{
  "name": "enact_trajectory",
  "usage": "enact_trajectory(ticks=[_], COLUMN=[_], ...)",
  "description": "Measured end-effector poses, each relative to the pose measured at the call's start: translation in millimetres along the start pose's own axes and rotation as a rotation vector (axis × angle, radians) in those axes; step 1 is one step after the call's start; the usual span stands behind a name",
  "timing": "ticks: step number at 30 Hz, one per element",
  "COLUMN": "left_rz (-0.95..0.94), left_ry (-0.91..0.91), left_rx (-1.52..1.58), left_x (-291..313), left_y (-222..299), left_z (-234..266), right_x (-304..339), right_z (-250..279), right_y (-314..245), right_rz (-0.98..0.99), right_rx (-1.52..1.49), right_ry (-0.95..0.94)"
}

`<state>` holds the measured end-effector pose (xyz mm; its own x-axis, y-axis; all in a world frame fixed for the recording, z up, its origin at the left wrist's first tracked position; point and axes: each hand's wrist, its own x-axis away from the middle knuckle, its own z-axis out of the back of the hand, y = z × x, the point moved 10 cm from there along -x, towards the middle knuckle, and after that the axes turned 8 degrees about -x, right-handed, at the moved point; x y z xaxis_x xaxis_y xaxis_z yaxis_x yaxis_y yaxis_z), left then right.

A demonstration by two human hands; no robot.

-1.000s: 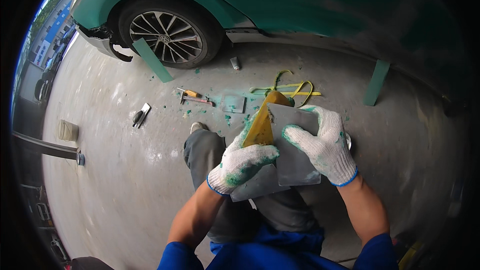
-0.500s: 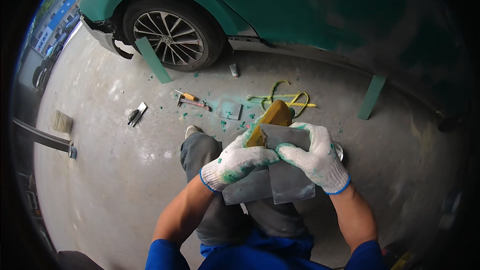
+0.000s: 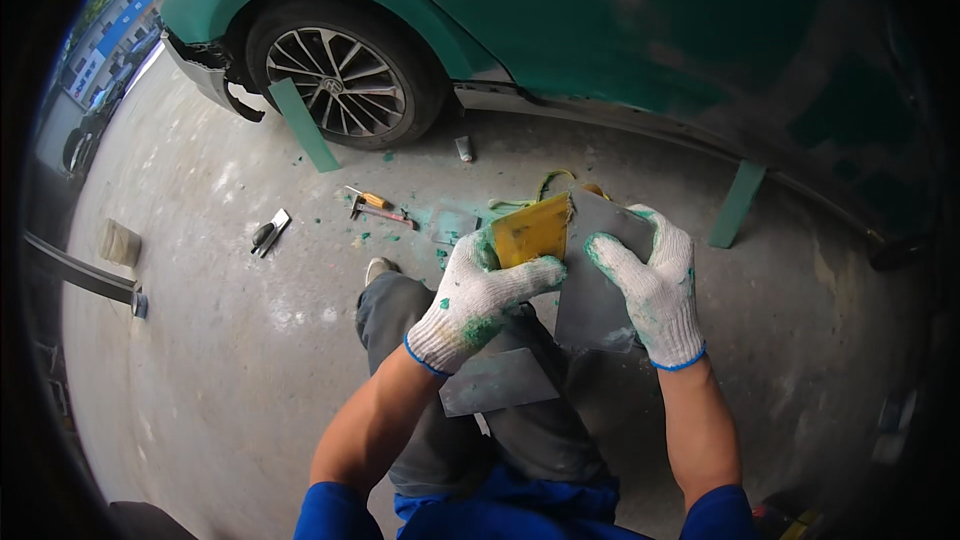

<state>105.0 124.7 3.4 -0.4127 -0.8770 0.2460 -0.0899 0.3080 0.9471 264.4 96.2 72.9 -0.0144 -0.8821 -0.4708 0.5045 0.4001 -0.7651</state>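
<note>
My left hand (image 3: 475,295), in a white knit glove smeared with green paste, grips a flat yellow spreader (image 3: 533,234) between thumb and fingers. Its face is turned up and carries dark marks. My right hand (image 3: 650,280), gloved likewise, pinches a grey flat sheet (image 3: 590,305) with its thumb on top; whether it is one piece or two overlapping is unclear. The edges of spreader and sheet meet or nearly meet in front of my lap. Another grey sheet (image 3: 498,382) lies across my thighs.
A green car (image 3: 480,0) with a damaged front stands ahead, its wheel (image 3: 340,75) at left. Green strips (image 3: 305,127) lean on it. On the floor lie a yellow-handled tool (image 3: 371,198), a black-handled scraper (image 3: 269,232), a tube (image 3: 464,148) and a yellow-green strap (image 3: 520,202). A bucket (image 3: 120,242) stands left.
The yellow spreader has swung from a steep tilt to lying face up. My right hand has shifted right and up, and the longer grey sheet over my lap has risen with it.
</note>
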Motion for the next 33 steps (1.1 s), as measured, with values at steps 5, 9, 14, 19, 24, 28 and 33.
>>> enact_trajectory(ticks=[5,9,14,19,24,28,33], left_rz=[0.024,0.074,0.144,0.158,0.098,0.093,0.1], left_ry=[-0.046,-0.171,-0.237,-0.29,-0.343,-0.347,-0.366], left_rx=[-0.127,-0.25,-0.384,-0.434,-0.386,-0.366,-0.418], left_x=[3,11,18,22,26,29,31], left_y=[9,3,10,2,6,7,5], left_z=[-7,-10,-14,-8,-8,-7,-2], right_x=[-3,-5,-2,-1,-2,-1,-1], right_z=[6,2,-5,-13,-17,-21,-27], right_y=[8,-3,-14,-22,-35,-42,-47], right_rz=[-0.178,-0.246,-0.177,-0.242,-0.225,-0.148,-0.128], right_rx=[-0.09,-0.171,-0.098,-0.183,-0.201,-0.164,-0.163], right_ry=[0.04,0.028,-0.07,-0.161,-0.174,-0.192,-0.234])
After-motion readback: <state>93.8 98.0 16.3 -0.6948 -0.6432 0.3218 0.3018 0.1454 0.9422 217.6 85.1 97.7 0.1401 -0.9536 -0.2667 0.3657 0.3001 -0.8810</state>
